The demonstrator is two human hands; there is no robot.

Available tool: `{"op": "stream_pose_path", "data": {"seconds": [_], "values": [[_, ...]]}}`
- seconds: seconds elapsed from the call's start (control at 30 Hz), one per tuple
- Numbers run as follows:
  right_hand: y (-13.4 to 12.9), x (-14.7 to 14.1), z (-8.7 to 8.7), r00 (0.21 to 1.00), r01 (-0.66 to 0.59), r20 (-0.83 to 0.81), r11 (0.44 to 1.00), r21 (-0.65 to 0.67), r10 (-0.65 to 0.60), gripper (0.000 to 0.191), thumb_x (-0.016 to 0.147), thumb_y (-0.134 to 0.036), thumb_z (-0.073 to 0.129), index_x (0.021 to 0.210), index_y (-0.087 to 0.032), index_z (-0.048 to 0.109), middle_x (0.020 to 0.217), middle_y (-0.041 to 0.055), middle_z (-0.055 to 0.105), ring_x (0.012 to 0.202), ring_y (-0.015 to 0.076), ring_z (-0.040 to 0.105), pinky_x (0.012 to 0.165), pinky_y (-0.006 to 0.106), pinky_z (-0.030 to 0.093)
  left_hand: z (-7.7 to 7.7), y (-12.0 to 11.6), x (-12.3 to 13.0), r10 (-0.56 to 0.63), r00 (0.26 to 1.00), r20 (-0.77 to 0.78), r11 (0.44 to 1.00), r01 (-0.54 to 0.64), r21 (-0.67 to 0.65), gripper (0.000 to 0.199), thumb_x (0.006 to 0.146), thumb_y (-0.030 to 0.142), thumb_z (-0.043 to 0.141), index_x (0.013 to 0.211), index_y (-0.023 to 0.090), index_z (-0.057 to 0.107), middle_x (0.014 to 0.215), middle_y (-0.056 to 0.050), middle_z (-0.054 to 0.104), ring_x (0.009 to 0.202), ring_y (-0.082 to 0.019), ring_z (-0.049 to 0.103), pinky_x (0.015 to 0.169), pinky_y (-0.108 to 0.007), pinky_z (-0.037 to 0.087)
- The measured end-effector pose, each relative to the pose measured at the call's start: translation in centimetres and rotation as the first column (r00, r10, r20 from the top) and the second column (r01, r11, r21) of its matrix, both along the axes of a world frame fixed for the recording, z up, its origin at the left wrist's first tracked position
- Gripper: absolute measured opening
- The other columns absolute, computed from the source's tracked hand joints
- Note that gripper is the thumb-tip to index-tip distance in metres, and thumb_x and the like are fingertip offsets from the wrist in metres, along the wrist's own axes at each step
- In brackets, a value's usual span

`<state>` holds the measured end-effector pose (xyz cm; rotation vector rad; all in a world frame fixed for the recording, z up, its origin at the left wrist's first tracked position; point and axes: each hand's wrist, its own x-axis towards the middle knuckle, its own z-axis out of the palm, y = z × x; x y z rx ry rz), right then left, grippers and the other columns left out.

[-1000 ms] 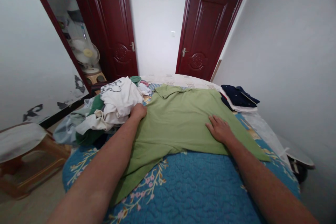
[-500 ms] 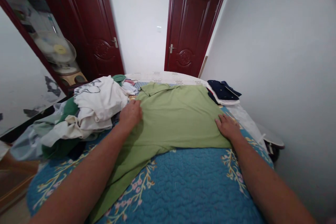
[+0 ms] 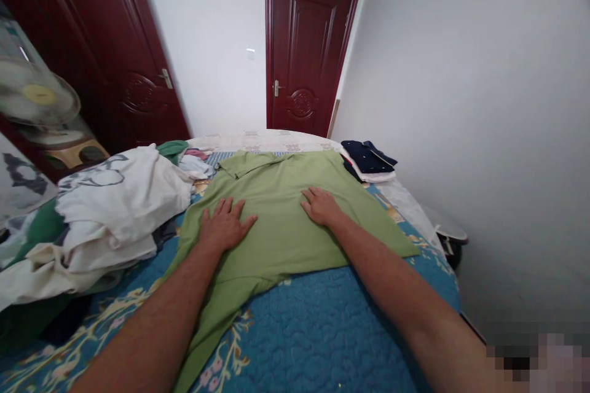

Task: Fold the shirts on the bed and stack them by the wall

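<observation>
A light green collared shirt [image 3: 286, 233] lies spread across the bed, its collar to the far left and one sleeve reaching toward me at the lower left. On the shirt's left part rests my left hand [image 3: 224, 224], palm down with fingers spread. My right hand [image 3: 320, 206] lies flat near the shirt's middle, fingers stretched out. Neither hand grips the cloth. Some wrinkles run through the fabric close to the collar.
Beneath the shirt is a blue floral quilt [image 3: 313, 325]. A heap of loose clothes [image 3: 124, 202] stands on the left. Folded clothes, a dark blue one on top [image 3: 369, 156], are stacked at the far right. A white wall [image 3: 483, 104] borders the right side.
My right hand has moved left from the shirt's right edge to its middle. My left hand has flattened onto the cloth with its fingers spread. The view has turned slightly right.
</observation>
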<state>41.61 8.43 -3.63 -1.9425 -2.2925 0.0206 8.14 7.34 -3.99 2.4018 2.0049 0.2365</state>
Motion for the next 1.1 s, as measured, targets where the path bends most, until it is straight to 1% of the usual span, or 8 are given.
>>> {"op": "stream_pose_path", "data": {"seconds": [0.1,0.3,0.4,0.53,0.67,0.83,0.97,1.1], "values": [[2.4,1.2,-0.5,0.991,0.129,-0.037,0.991,-0.032,-0.130,0.069,0.112,-0.061,0.033,0.169,-0.023,0.041,0.179,0.0139,0.031,0.165,0.0349,0.028,0.132,0.060,0.022,0.0,0.2,-0.2,0.011,1.000,-0.023,1.000,-0.011,-0.005,0.086,0.102,0.078,0.029,0.167,0.025,0.045,0.179,-0.019,0.032,0.166,-0.042,0.026,0.127,-0.075,0.019],[6.5,7.2,-0.7,0.941,0.329,-0.057,0.942,-0.060,-0.333,0.076,0.111,-0.066,0.030,0.171,-0.020,0.037,0.181,0.0148,0.027,0.166,0.0349,0.023,0.133,0.062,0.018,-0.6,0.5,-0.4,0.008,0.999,-0.045,1.000,-0.007,0.015,0.083,0.102,0.076,0.031,0.167,0.026,0.046,0.178,-0.019,0.033,0.166,-0.042,0.027,0.126,-0.075,0.021],[7.9,9.5,-1.0,0.924,0.376,-0.054,0.925,-0.046,-0.379,0.076,0.111,-0.065,0.029,0.170,-0.017,0.038,0.180,0.0169,0.029,0.165,0.0352,0.025,0.133,0.059,0.018,-0.8,0.6,-0.4,0.013,0.999,-0.043,1.000,-0.012,0.022,0.082,0.102,0.076,0.033,0.167,0.028,0.047,0.178,-0.018,0.035,0.165,-0.041,0.028,0.127,-0.074,0.021],[9.0,10.7,-1.3,0.922,0.383,-0.059,0.924,0.003,-0.382,0.074,0.111,-0.062,0.032,0.168,-0.016,0.041,0.178,0.0185,0.032,0.163,0.0352,0.029,0.132,0.057,0.021,-0.8,0.6,-0.4,0.013,0.999,-0.043,1.000,-0.012,0.019,0.084,0.101,0.078,0.032,0.167,0.028,0.047,0.178,-0.017,0.034,0.166,-0.042,0.027,0.127,-0.075,0.022],[9.1,10.7,-1.3,0.919,0.389,-0.069,0.921,0.026,-0.387,0.070,0.112,-0.058,0.032,0.167,-0.016,0.044,0.176,0.0182,0.036,0.162,0.0335,0.031,0.132,0.054,0.021,-0.6,0.5,-0.3,0.013,0.998,-0.058,1.000,-0.013,0.012,0.085,0.102,0.077,0.029,0.168,0.026,0.045,0.179,-0.018,0.033,0.166,-0.042,0.026,0.127,-0.075,0.023],[8.0,10.3,-1.2,0.910,0.411,-0.081,0.911,0.047,-0.406,0.067,0.113,-0.052,0.031,0.165,-0.012,0.047,0.174,0.0207,0.039,0.161,0.0325,0.034,0.131,0.050,0.023,-0.2,0.3,-0.2,0.018,0.998,-0.060,1.000,-0.018,0.001,0.088,0.101,0.078,0.026,0.168,0.023,0.045,0.179,-0.020,0.032,0.166,-0.042,0.027,0.127,-0.075,0.022],[6.3,10.6,-1.3,0.904,0.424,-0.079,0.905,0.038,-0.420,0.070,0.112,-0.056,0.034,0.165,-0.011,0.046,0.174,0.0219,0.037,0.161,0.0345,0.033,0.131,0.053,0.022,0.3,0.2,0.0,0.024,0.998,-0.061,1.000,-0.024,-0.004,0.087,0.101,0.077,0.027,0.167,0.025,0.046,0.179,-0.019,0.033,0.165,-0.042,0.030,0.127,-0.073,0.024],[3.6,12.0,-1.5,0.910,0.412,-0.068,0.911,0.036,-0.409,0.073,0.113,-0.060,0.031,0.165,-0.012,0.044,0.175,0.0203,0.038,0.162,0.0324,0.031,0.133,0.052,0.020,0.4,0.4,0.0,0.020,0.998,-0.062,1.000,-0.021,-0.007,0.089,0.101,0.078,0.025,0.168,0.023,0.045,0.178,-0.020,0.034,0.164,-0.042,0.030,0.126,-0.074,0.024]]}}
